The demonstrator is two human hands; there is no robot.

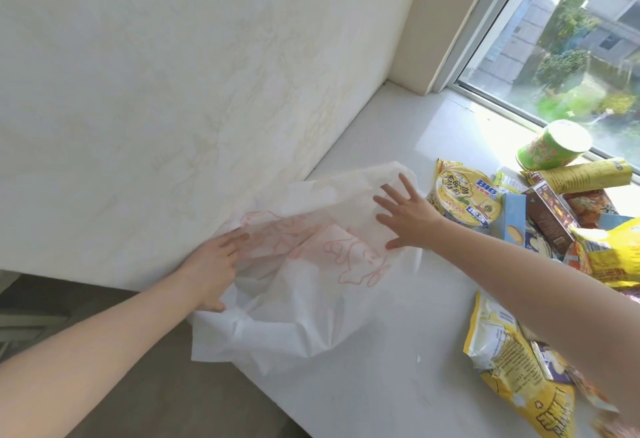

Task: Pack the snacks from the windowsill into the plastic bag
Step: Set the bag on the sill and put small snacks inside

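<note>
Touching the plastic bag [304, 302] — right hand [406, 216] splayed flat, left hand [214, 264] straight-fingered inside.

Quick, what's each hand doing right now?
Left hand: open, straight fingers slipped under the edge of the plastic bag.
Right hand: open, fingers spread flat on the plastic bag.

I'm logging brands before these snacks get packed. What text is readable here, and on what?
"BIG": blue letters on the noodle bowl lid.
Chinese characters on that lid: large, but I cannot read them surely.
On the bag: red line print, no legible words.
On the yellow packets, green cup and boxes: print too blurred to read.
</note>
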